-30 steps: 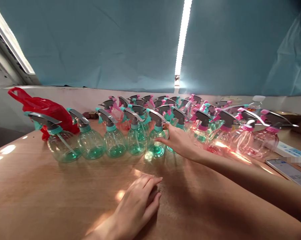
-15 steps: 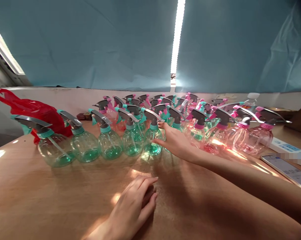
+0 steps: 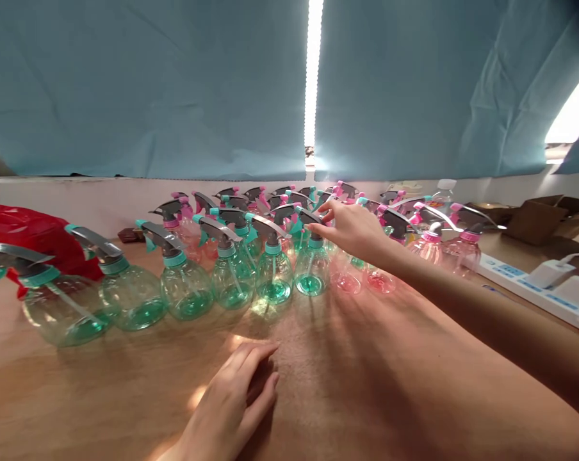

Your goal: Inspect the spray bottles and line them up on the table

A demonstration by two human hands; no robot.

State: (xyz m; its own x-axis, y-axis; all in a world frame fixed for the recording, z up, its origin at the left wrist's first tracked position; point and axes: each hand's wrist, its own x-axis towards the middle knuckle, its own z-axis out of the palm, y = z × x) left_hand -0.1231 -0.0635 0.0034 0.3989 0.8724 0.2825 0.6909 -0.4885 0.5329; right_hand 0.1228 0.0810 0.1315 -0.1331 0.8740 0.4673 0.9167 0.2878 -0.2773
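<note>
Many small clear spray bottles stand in rows on a wooden table. Green-tinted bottles with teal caps fill the left and middle. Pink-tinted bottles with pink caps fill the right. My right hand reaches over the rows, fingers spread, fingertips touching the grey trigger head of a green bottle in the front row. It grips nothing. My left hand rests flat on the table in front of the bottles, fingers loosely apart, holding nothing.
A red plastic bag lies at the left behind the bottles. A white power strip with plugs sits at the right edge. A brown cardboard box stands at the back right. Blue curtains hang behind the table.
My right hand has risen from the body of a front-row green bottle to the trigger heads above. The view has swung to the right. My left hand has stayed flat on the table.
</note>
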